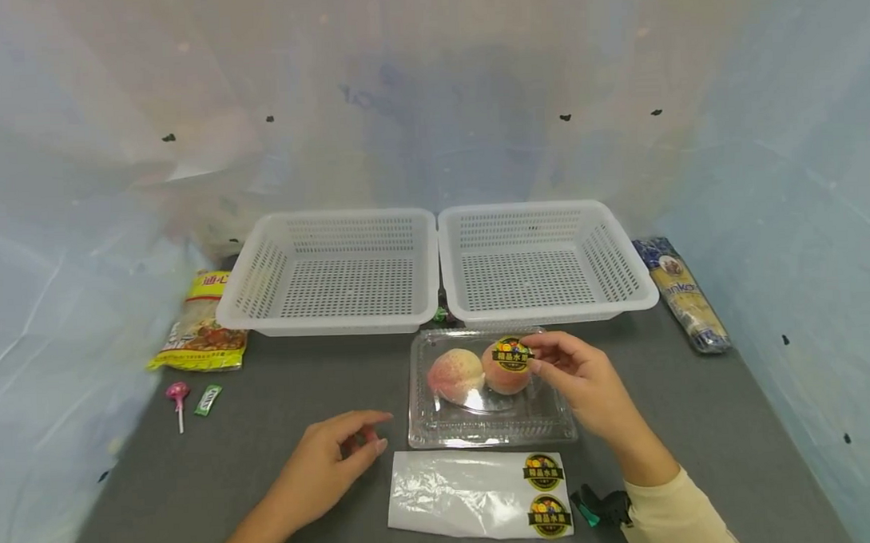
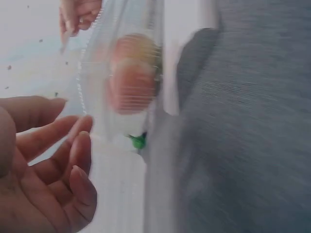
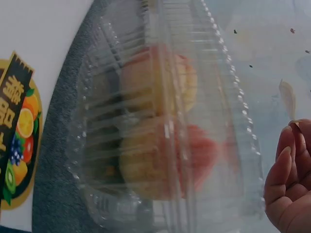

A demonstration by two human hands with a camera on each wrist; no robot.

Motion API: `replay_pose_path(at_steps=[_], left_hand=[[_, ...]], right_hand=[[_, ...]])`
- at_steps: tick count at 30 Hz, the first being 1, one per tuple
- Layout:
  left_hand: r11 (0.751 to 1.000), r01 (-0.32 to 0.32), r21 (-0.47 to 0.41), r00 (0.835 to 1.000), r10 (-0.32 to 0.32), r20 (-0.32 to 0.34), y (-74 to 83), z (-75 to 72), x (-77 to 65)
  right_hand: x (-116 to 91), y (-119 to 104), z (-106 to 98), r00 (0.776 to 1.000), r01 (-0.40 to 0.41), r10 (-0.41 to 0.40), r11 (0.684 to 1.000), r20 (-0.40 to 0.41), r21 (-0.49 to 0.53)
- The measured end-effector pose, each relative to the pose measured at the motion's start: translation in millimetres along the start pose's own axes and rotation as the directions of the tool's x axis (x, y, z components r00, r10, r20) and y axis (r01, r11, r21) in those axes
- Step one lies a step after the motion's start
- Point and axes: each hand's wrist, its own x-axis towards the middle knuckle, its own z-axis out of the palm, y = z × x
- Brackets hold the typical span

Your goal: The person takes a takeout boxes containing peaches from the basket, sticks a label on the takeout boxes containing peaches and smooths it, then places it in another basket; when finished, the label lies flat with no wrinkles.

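A clear plastic clamshell box (image 1: 440,423) lies closed in front of me with two peaches (image 1: 455,375) inside. My right hand (image 1: 586,378) is over the box's right side, pinching a round black-and-gold fruit sticker (image 1: 511,355) between thumb and fingertips. Seen edge-on in the right wrist view, that sticker (image 3: 287,97) stands up from the fingertips, apart from the lid. To the left of the box hovers my left hand (image 1: 334,463), fingers loosely bent and holding nothing. Nearer me, a white backing sheet (image 1: 457,490) carries two more such stickers (image 1: 547,515).
Two white plastic baskets (image 1: 329,327) (image 1: 551,310) stand side by side behind the box. A yellow food bag (image 1: 203,327), a lollipop (image 1: 178,392) and a green-wrapped sweet (image 1: 208,400) lie at left. A pasta pack (image 1: 684,299) is at right, and a dark object (image 1: 601,505) lies by the right sleeve.
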Motion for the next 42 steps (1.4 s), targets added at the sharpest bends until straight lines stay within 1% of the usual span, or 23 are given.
replay_pose_path(at_steps=[2,5,8,11,13,15,17,19,21,23,27,29,31,33,36,39,42], left_hand=[[0.999,-0.051,-0.011,0.997,0.051,-0.059,3.8,0.4,8.7],[0.986,-0.162,-0.037,0.982,0.157,-0.105,11.5,4.3,23.6],[0.959,-0.28,-0.043,0.953,0.273,-0.133,19.2,10.8,40.9],[0.926,-0.378,-0.008,0.916,0.372,-0.151,23.8,18.6,57.6],[0.91,-0.414,0.019,0.898,0.412,-0.156,25.5,24.1,67.6],[0.898,-0.438,0.045,0.885,0.439,-0.155,25.7,29.9,76.2],[0.889,-0.455,0.049,0.877,0.457,-0.148,26.1,35.7,83.5],[0.886,-0.461,0.047,0.876,0.463,-0.137,26.3,41.1,89.7],[0.888,-0.458,0.037,0.88,0.459,-0.12,26.6,45.6,95.2],[0.898,-0.439,0.034,0.893,0.44,-0.099,27.2,49.3,99.4],[0.915,-0.398,0.066,0.913,0.402,-0.071,29.6,54.6,104.8],[0.917,-0.388,0.093,0.916,0.395,-0.073,30.8,57.1,106.9],[0.915,-0.384,0.122,0.914,0.396,-0.087,31.6,60.1,109.3],[0.913,-0.379,0.151,0.913,0.395,-0.101,31.9,63.0,111.4],[0.917,-0.356,0.178,0.917,0.38,-0.12,31.3,67.6,113.1],[0.926,-0.32,0.198,0.927,0.349,-0.134,30.9,71.7,113.6],[0.931,-0.284,0.229,0.936,0.321,-0.144,31.4,75.3,114.5]], right_hand=[[1.0,0.9,3.0,1.0,-0.007,0.007,1.0,0.013,0.001],[2.3,2.0,7.6,0.999,-0.015,0.015,1.0,0.031,0.001],[3.3,2.9,11.5,0.999,-0.02,0.02,1.0,0.046,-0.005],[3.3,3.2,14.2,0.997,-0.024,0.025,1.0,0.071,-0.008],[3.0,3.8,15.8,0.996,-0.028,0.027,1.0,0.091,0.012],[2.9,4.8,17.4,0.994,-0.028,0.025,0.999,0.11,0.025],[2.6,6.1,18.8,0.993,-0.025,0.021,0.999,0.12,0.031],[2.4,7.4,20.1,0.993,-0.02,0.018,1.0,0.119,0.018],[2.5,8.4,21.1,0.993,-0.019,0.019,1.0,0.116,0.005],[2.6,9.0,22.3,0.994,-0.015,0.015,1.0,0.111,-0.006],[2.7,10.7,24.8,0.994,-0.01,0.013,1.0,0.112,-0.028],[2.5,12.3,26.3,0.995,-0.001,0.005,0.999,0.103,-0.043],[2.3,14.3,27.7,0.997,0.01,-0.004,0.997,0.083,-0.08],[2.7,15.5,29.7,0.998,0.021,-0.013,0.99,0.057,-0.139],[3.9,17.0,33.5,0.999,0.023,-0.014,0.972,0.037,-0.234],[5.5,18.5,37.7,0.999,0.021,-0.012,0.947,0.032,-0.32],[6.8,20.8,41.5,0.999,0.026,-0.017,0.928,0.027,-0.371]])
